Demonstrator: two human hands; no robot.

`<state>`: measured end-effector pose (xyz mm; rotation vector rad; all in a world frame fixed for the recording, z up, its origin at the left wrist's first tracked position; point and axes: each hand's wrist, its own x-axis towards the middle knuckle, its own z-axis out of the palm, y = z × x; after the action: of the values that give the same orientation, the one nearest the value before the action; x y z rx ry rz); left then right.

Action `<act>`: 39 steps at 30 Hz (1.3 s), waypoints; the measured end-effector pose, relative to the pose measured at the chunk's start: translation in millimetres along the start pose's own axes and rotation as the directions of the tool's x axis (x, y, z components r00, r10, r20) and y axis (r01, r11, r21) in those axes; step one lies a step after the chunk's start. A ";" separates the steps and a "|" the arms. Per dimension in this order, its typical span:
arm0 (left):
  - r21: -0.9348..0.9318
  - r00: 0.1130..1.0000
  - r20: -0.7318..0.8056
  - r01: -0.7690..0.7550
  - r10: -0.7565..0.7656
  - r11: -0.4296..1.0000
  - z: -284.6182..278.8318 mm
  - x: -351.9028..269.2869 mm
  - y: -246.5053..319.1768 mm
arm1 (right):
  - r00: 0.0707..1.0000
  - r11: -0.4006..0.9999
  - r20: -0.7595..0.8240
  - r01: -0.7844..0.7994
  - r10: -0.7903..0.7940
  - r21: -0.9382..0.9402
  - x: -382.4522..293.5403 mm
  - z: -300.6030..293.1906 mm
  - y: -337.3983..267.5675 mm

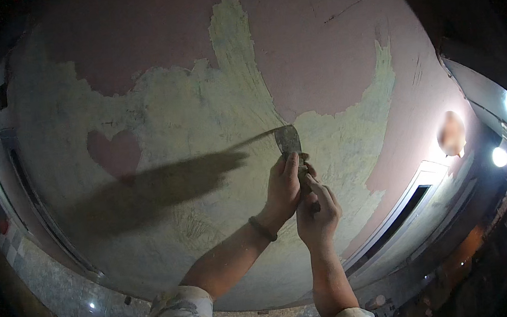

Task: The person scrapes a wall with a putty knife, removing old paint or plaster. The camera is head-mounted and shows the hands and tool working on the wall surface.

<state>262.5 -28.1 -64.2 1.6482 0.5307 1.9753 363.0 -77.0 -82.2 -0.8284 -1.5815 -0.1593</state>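
Note:
Both my hands grip a paint scraper [288, 138] with a wide, worn metal blade. My left hand [285, 185] wraps the upper handle, its thumb pointing up near the blade. Lower on the handle, my right hand [321, 213] is closed around it. The blade's edge meets the wall at the lower tip of a pink paint area [313, 64]. Around it the wall is stripped to a rough, pale greenish-yellow surface [178, 115]. A pink heart [114, 152] of paint stands on the stripped part to the left. Most of the scraper's handle is hidden by my fingers.
A pale-framed doorway [392, 219] stands at lower right and a dark-framed opening [38, 206] at far left. A bright lamp [499, 157] shines from the right, casting my arms' shadow [162, 192] on the wall. The floor [62, 281] curves along the bottom left.

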 end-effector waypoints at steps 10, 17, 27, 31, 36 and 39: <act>0.005 0.998 0.029 -0.058 0.058 0.998 -5.5 8.8 -2.9 | 1.000 1.000 -0.020 -0.022 0.022 0.007 1.0 2.4 -17.4; 0.210 0.948 0.081 -0.318 0.307 0.925 -9.7 12.0 -12.5 | 0.995 1.000 -0.100 -0.017 0.019 0.022 -4.3 10.4 -13.3; 0.078 0.985 -0.005 -0.170 0.171 0.982 -11.3 30.3 6.1 | 0.997 0.998 -0.048 -0.067 0.067 -0.001 12.2 15.7 -21.7; 0.307 0.960 0.075 -0.278 0.268 0.910 -19.0 29.5 9.0 | 0.973 0.979 -0.111 0.198 -0.201 -0.039 15.7 18.0 -23.5; 0.119 0.986 0.010 -0.166 0.166 0.979 -22.6 17.4 1.1 | 1.000 1.000 -0.015 -0.015 0.015 -0.002 6.1 16.3 -24.5; 0.178 0.987 0.043 -0.158 0.153 0.971 -23.6 17.3 -0.7 | 0.996 0.997 -0.053 -0.073 0.074 0.018 4.8 13.2 -25.5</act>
<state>237.1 -16.4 -55.5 1.8774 0.6018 2.0628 337.6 -86.4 -71.6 -0.8619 -1.4984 -0.1146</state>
